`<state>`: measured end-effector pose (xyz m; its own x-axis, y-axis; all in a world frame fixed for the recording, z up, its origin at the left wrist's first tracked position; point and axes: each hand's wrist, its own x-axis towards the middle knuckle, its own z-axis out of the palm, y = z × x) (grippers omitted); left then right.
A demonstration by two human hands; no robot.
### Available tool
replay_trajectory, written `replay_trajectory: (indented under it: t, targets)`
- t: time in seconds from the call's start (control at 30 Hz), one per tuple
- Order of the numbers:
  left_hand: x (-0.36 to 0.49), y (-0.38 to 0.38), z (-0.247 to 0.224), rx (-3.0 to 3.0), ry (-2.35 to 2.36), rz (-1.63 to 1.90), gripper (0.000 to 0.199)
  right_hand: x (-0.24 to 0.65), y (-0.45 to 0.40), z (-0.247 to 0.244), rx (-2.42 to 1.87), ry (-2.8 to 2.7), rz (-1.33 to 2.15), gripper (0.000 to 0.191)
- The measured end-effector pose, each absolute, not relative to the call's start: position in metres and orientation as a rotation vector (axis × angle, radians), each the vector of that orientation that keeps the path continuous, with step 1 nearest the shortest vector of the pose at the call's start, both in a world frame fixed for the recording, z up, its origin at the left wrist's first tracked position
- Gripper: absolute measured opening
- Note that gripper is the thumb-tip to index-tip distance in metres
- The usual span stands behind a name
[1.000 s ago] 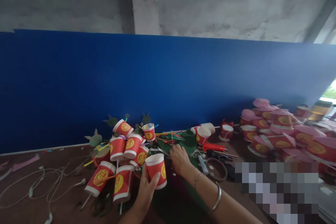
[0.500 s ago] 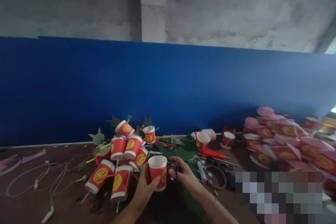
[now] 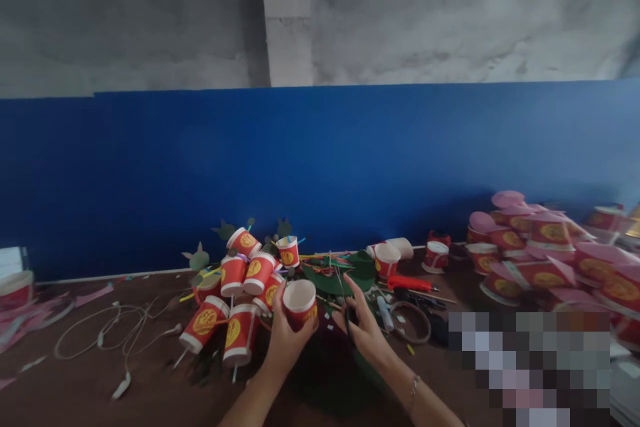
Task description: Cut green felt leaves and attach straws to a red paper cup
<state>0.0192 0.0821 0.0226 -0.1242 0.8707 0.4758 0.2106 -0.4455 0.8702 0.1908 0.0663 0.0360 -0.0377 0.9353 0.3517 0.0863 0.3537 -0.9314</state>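
Note:
A red paper cup with a white rim and yellow emblem is held in my left hand. Its mouth tips toward me, and the inside looks white. My right hand grips scissors, their blades pointing up and away, just right of the cup and apart from it. Small white scraps lie on the dark table between my hands. Left of the cup is a pile of red cups with sticks and coloured strips attached.
Green sheet material lies behind my hands with coloured strips. To the right are a red-handled tool, a tape ring and a glue tube. Pink-topped cups are heaped at far right. White cables spread at left.
My left hand has tilted the cup so its mouth faces me more. The scissors have moved slightly right, away from the cup. The view has shifted a little left.

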Motion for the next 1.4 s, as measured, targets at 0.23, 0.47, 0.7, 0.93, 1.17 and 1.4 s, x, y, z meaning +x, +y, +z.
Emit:
replay_trajectory:
  t: [0.23, 0.47, 0.7, 0.93, 1.17, 1.4]
  targets:
    - [0.014, 0.088, 0.004, 1.933, 1.174, 1.615, 0.039, 0.195, 0.065, 0.030, -1.058, -1.691, 0.742, 0.070]
    - [0.013, 0.096, -0.001, 1.817, 1.194, 1.617, 0.026, 0.197, 0.052, 0.054, -0.937, -1.762, 1.232, 0.066]
    - [0.015, 0.091, 0.009, 1.970, 1.192, 1.652, 0.017, 0.208, 0.056, 0.055, -0.939, -1.794, 1.342, 0.067]
    - [0.013, 0.088, 0.017, 2.171, 1.215, 1.632, 0.009, 0.207, 0.054, 0.060, -0.932, -1.676, 1.642, 0.068]
    - [0.012, 0.085, 0.024, 2.288, 1.299, 1.649, 0.011, 0.205, 0.050, 0.062, -0.974, -1.757, 1.447, 0.069]
    - [0.014, 0.085, 0.021, 2.274, 1.324, 1.619, 0.010, 0.201, 0.045, 0.067, -1.170, -2.009, 1.014, 0.072]
